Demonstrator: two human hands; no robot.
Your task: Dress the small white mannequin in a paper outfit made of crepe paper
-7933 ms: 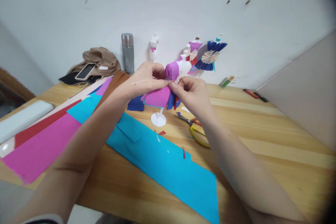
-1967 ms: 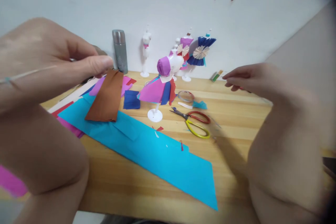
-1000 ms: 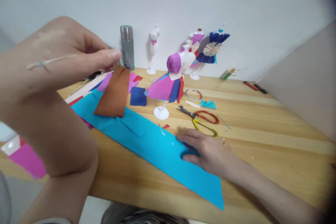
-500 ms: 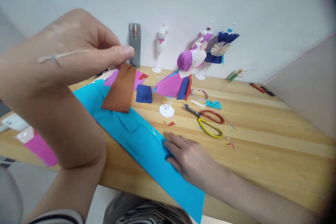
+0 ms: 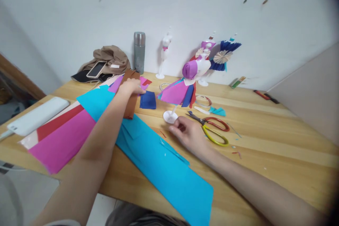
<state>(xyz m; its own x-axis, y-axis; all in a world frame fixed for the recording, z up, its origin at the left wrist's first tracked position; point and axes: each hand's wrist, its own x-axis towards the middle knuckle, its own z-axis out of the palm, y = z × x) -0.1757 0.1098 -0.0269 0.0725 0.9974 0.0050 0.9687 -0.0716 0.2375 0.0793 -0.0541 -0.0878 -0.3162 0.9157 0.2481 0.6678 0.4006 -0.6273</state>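
Observation:
My left hand [image 5: 131, 86] lies over a folded brown crepe paper piece [image 5: 130, 107], fingers stretched out and partly hidden behind the hand. Purple paper and a folded navy piece [image 5: 147, 100] are by its fingertips. My right hand [image 5: 188, 131] is curled with its fingertips together beside the round white base [image 5: 169, 117] of a doll stand; what it pinches, if anything, is hidden. The doll [image 5: 197, 69] on that stand wears a purple, blue and red paper skirt [image 5: 173, 92]. A long bright blue paper sheet [image 5: 169, 169] lies diagonally between my arms, overhanging the front edge.
Scissors [image 5: 203, 122] with red and yellow handles lie right of my right hand, among paper scraps. Magenta paper [image 5: 63, 141] and a white power bank [image 5: 39, 114] are at left. Behind are a phone [image 5: 96, 69], a brown cloth bundle [image 5: 111, 58], a flask [image 5: 139, 53] and more dolls [image 5: 165, 51].
My left hand has come down from its raised position onto the brown paper. The right hand has left the blue sheet and moved up to the stand's base, its fingers curling.

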